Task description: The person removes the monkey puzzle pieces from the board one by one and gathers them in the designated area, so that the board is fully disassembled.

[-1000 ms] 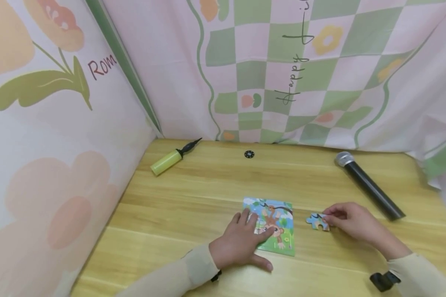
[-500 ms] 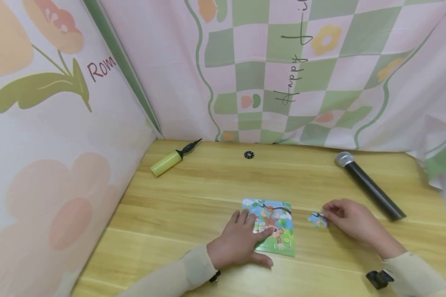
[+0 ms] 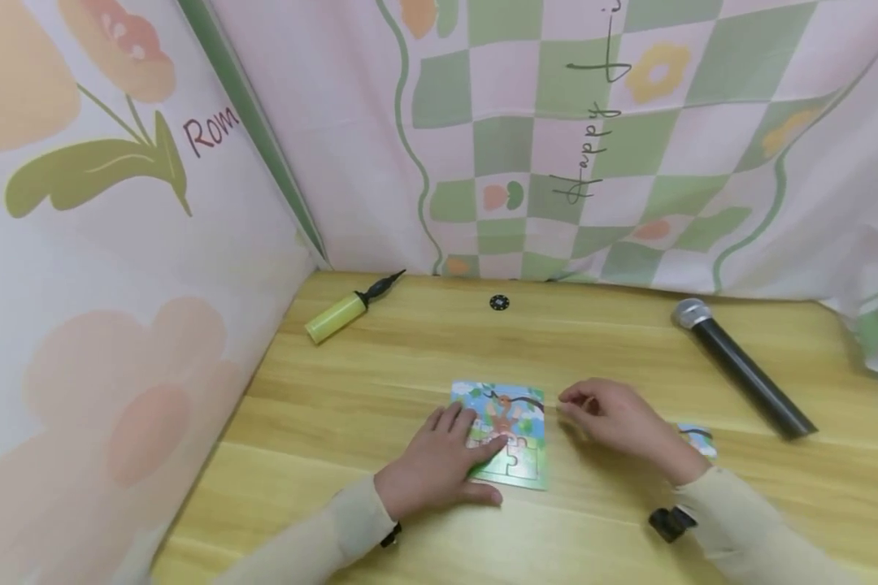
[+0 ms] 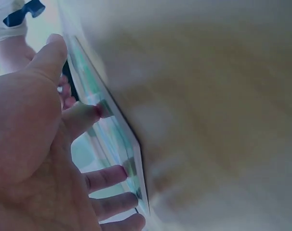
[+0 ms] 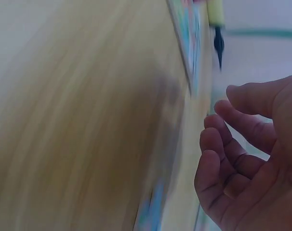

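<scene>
A small jigsaw puzzle (image 3: 529, 426) with a monkey picture lies on the table, seen edge-on in the left wrist view. My left hand (image 3: 439, 457) rests on its left part with fingers spread, covering some of the picture. Green ground with printed piece outlines shows along its lower right. Just beyond the puzzle's right edge hovers my right hand (image 3: 618, 422), fingers loosely bent; the right wrist view shows nothing between thumb and fingertips. A loose puzzle piece (image 3: 697, 439), blue with a dark branch, lies right of this hand, partly hidden by the wrist.
A black microphone (image 3: 749, 374) with a silver head lies at the right. Toward the back are a yellow-green hand pump (image 3: 340, 315) with a black nozzle and a black round chip (image 3: 499, 302). Patterned cloth (image 3: 497, 146) borders the table at the back and left.
My right hand has let go of the puzzle piece and moved left toward the puzzle. The piece now lies farther right. The monkey's face no longer shows at the puzzle's lower right.
</scene>
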The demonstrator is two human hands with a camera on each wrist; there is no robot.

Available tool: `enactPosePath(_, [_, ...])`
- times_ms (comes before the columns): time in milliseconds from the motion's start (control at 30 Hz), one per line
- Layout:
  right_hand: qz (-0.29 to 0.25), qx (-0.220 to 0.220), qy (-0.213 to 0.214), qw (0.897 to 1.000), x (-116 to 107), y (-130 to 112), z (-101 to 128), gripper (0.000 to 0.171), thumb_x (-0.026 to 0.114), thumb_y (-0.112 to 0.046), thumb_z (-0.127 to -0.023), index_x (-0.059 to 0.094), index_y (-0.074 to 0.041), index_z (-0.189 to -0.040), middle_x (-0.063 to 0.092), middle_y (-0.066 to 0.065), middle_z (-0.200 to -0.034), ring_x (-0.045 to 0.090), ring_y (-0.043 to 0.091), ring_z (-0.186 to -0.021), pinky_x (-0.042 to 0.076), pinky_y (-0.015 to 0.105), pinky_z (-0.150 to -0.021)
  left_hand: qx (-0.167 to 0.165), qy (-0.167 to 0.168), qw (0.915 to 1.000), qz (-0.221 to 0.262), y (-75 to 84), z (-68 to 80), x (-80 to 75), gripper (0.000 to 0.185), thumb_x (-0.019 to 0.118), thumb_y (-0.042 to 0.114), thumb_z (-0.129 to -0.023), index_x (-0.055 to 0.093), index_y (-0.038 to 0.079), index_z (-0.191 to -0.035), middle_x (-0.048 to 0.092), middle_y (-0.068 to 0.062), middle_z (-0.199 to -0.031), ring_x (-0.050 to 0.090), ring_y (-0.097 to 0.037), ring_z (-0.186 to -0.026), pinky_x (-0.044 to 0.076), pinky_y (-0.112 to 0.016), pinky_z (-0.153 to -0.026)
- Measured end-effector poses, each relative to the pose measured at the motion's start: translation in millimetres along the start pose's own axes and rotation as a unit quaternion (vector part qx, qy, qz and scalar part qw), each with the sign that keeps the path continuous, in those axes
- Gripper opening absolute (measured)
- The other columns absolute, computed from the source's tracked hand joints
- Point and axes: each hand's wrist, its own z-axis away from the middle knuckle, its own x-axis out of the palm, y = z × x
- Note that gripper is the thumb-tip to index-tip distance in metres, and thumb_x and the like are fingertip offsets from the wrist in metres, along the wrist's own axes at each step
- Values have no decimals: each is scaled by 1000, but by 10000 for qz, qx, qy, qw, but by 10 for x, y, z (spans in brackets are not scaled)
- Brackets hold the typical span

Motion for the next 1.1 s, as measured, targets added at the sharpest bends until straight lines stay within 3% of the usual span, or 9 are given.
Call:
enactPosePath(200, [27,-617,-183,9979,417,-362,-397,28,66,-23,-87,66,-8,-112,61,-5,-92,55,8,-78,48,31,-71,-9,217,9997,-115,-51,62,65,88,22,84,-74,23,36,-148,17,-24,-149,16,-42,-135,18,-54,-106])
enactPosePath(433, [309,-686,-314,9967,773,-664,-723,27,62,-22,-90,68,-8,-112,55,-1,-97,52,10,-80,48,30,-71,100,599,9976,-345,-52,119,102,93,23,84,-73,26,30,-148,27,-25,-142,27,-42,-129,25,-52,-104])
enactPosePath(800, [760,-36,-325,9966,852,-930,-850,25,57,-23,-90,69,-9,-106,57,1,-94,53,12,-77,49,29,-66,146,344,9983,-447,-71,190,52,98,19,86,-69,23,29,-149,18,-26,-147,21,-43,-133,28,-53,-103])
enactPosePath(933, [440,154,-262,9986,875,-928,-907,22,57,-23,-89,68,-8,-101,55,0,-91,52,12,-75,49,29,-64,90,208,9995,-239,-77,201,47,102,20,87,-67,20,28,-150,10,-27,-150,14,-42,-135,21,-52,-106])
enactPosePath(1100, [57,385,-325,9987,839,-920,-919,21,61,-23,-88,66,-7,-101,56,4,-95,54,15,-77,50,33,-70,76,54,9997,-206,-63,200,59,105,19,88,-66,17,25,-150,9,-27,-151,11,-39,-137,16,-51,-107])
